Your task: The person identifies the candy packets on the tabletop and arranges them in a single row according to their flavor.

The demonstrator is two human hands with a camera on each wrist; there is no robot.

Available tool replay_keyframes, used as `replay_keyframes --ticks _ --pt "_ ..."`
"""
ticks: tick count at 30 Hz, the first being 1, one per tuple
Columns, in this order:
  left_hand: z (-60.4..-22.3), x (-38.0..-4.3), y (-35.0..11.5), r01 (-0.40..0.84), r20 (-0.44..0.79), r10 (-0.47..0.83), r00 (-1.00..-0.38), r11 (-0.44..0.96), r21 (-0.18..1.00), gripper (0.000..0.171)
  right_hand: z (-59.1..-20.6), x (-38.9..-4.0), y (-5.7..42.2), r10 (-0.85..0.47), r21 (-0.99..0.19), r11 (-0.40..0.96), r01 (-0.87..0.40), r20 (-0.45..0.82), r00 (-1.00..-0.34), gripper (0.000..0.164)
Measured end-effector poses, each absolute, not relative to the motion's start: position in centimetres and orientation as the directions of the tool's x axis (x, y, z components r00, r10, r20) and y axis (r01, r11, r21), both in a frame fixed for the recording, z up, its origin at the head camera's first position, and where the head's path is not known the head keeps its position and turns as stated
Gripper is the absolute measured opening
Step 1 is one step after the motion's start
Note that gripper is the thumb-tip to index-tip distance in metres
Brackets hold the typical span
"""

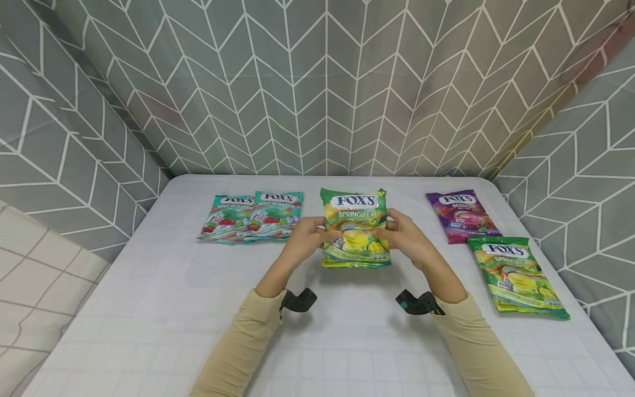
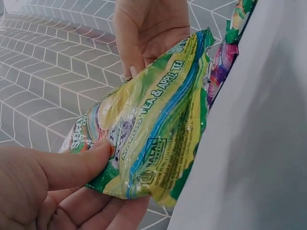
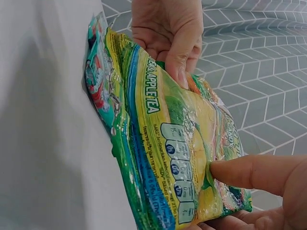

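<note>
Both hands hold a green and yellow Fox's Spring Tea candy bag by its two sides over the middle of the table. The left hand pinches its left side, thumb on the printed front and fingers behind. At the opposite side, the right hand grips it the same way. In the left wrist view the bag tilts, its lower seam near the white tabletop. The right wrist view shows the thumb pressing into the front film.
Two teal Mint Blossom bags overlap at the back left. A purple berries bag lies at the back right, with another Spring Tea bag in front of it. Patterned grey curtains stand around the white table.
</note>
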State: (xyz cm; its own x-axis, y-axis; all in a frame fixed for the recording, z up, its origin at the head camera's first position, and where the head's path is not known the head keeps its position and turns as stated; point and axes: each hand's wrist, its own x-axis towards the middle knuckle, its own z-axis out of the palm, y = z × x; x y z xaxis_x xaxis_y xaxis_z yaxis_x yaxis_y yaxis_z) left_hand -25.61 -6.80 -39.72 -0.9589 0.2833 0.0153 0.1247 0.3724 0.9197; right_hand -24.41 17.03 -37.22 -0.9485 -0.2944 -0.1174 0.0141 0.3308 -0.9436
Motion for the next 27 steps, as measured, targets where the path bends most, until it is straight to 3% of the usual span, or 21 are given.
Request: replay_keyframes --ticks 15,22,27 --pt "-39.47 -25.49 -6.85 0.093 -0.026 0.277 -0.961 0.407 0.909 0.022 -37.44 -24.51 16.83 -0.26 -0.935 0.356 -0.002 -0.096 -0.961 0.05" --pt "-39.58 -25.67 -6.91 0.071 -0.054 0.279 -0.959 0.418 0.906 0.039 -37.59 -24.54 16.76 -0.245 -0.943 0.333 0.0 -0.087 -0.966 0.049" --pt "-39.54 -25.78 -6.86 0.11 -0.024 0.298 -0.954 0.424 0.899 0.028 -37.69 -24.63 16.78 -0.229 -0.944 0.329 0.013 -0.093 -0.969 0.048"
